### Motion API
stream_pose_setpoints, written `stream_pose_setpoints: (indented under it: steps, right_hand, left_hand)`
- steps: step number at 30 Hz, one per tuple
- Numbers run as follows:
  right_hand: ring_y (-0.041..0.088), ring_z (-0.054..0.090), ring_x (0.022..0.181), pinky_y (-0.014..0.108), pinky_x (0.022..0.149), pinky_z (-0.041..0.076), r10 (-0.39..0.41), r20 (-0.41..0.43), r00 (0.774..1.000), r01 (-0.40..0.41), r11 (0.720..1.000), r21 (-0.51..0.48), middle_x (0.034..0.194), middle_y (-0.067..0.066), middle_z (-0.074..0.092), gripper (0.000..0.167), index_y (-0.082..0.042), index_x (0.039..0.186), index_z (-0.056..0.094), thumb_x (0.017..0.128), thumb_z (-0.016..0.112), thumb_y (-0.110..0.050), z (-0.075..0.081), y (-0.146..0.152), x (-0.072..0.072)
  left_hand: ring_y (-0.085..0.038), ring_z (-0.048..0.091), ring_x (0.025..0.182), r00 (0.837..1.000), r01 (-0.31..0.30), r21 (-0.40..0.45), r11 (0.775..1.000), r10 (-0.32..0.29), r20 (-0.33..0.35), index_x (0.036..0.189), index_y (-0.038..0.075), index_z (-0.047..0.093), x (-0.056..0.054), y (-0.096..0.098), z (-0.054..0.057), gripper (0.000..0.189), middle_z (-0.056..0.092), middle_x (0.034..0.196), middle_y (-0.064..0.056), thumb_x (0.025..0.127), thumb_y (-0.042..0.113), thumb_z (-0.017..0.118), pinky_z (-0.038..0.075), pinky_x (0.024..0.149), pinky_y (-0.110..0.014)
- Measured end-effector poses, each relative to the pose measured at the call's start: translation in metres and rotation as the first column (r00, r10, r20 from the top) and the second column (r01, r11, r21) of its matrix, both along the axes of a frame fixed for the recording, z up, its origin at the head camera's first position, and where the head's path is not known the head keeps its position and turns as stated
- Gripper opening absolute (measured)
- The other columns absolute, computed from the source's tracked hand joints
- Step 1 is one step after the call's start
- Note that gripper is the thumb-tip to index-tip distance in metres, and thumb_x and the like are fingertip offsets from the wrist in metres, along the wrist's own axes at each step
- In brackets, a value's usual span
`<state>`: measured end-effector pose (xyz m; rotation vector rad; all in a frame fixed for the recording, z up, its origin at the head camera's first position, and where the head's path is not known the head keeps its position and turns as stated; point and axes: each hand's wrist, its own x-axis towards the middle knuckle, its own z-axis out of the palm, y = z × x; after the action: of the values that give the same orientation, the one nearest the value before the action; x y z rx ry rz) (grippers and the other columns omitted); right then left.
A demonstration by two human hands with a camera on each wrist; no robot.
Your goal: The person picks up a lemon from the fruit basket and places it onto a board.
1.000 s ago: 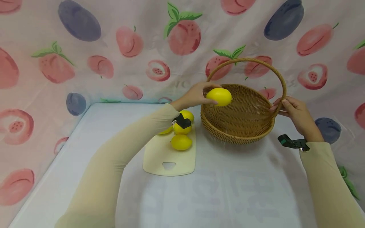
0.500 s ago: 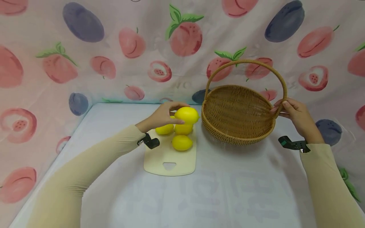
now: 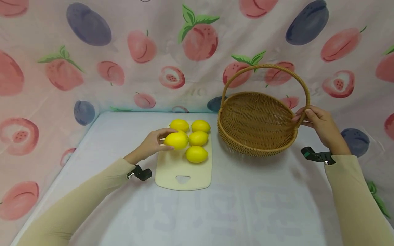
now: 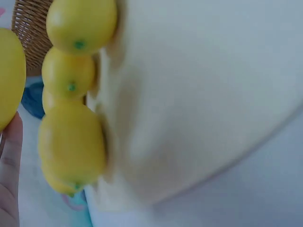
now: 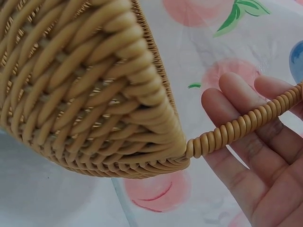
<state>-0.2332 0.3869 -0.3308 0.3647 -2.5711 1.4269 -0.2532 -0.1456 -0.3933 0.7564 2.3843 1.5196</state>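
In the head view, my left hand (image 3: 153,143) holds a lemon (image 3: 175,140) between thumb and fingers, over the left side of a cream cutting board (image 3: 170,171). Several more lemons (image 3: 196,154) lie in two columns on the board, one partly covered by the held one. The left wrist view catches only part of the held lemon (image 4: 9,78), at its left edge. My right hand (image 3: 321,126) holds the wicker basket (image 3: 257,119) by the foot of its handle (image 5: 241,125), thumb in front and fingers behind. The basket tilts with its opening toward me, and no lemons show inside.
A white cloth (image 3: 246,201) covers the table. Behind it hangs a fruit-print curtain (image 3: 215,82), close to the basket's back. The board's handle slot (image 3: 183,179) faces the near side.
My left hand has carried the lemon leftward and down, from in front of the basket's opening to over the board's left column. My right hand and the basket stay nearly still.
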Motion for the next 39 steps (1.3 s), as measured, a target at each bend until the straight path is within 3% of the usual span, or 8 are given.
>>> stream_pose_setpoints:
  steps: [10, 18, 26, 39]
  right_hand:
    - [-0.003, 0.064, 0.089, 0.008, 0.077, 0.049, -0.008, 0.0, 1.0, 0.008, 1.0, -0.014, 0.088, -0.014, 0.068, 0.034, -0.003, 0.107, 0.058, 0.101, 0.035, -0.027, 0.0, -0.002, 0.001]
    - [-0.005, 0.063, 0.09, 0.006, 0.077, 0.048, -0.022, 0.008, 1.0, 0.022, 1.0, -0.003, 0.088, -0.014, 0.067, 0.034, -0.003, 0.108, 0.058, 0.102, 0.036, -0.028, 0.0, -0.002, 0.002]
    - [-0.004, 0.063, 0.09, 0.007, 0.077, 0.048, -0.017, 0.009, 1.0, 0.017, 1.0, -0.004, 0.088, -0.014, 0.068, 0.033, -0.004, 0.109, 0.058, 0.102, 0.036, -0.028, 0.0, -0.002, 0.001]
    - [-0.003, 0.063, 0.09, 0.007, 0.077, 0.049, 0.008, 0.002, 1.0, -0.008, 0.999, -0.053, 0.088, -0.013, 0.068, 0.032, -0.004, 0.106, 0.059, 0.101, 0.037, -0.026, 0.0, 0.0, -0.001]
  left_hand:
    - [-0.036, 0.046, 0.127, 0.996, -0.066, -0.03, 0.997, 0.068, 0.06, 0.13, 0.003, 0.051, 0.006, -0.019, -0.025, 0.056, 0.047, 0.139, -0.018, 0.079, 0.011, 0.074, 0.039, 0.105, -0.05]
    - [-0.034, 0.049, 0.123, 0.995, -0.061, -0.082, 0.995, 0.067, 0.073, 0.128, 0.003, 0.052, 0.007, -0.018, -0.039, 0.056, 0.053, 0.132, -0.017, 0.078, 0.013, 0.076, 0.041, 0.104, -0.048]
    - [-0.034, 0.05, 0.122, 0.996, -0.059, -0.108, 0.992, 0.066, 0.066, 0.127, 0.004, 0.052, 0.006, -0.016, -0.045, 0.058, 0.054, 0.131, -0.016, 0.076, 0.015, 0.078, 0.041, 0.104, -0.049]
    - [-0.033, 0.05, 0.119, 0.999, -0.029, -0.167, 0.986, 0.034, 0.027, 0.127, 0.005, 0.05, 0.005, -0.018, -0.044, 0.062, 0.052, 0.131, -0.015, 0.074, 0.016, 0.08, 0.044, 0.101, -0.049]
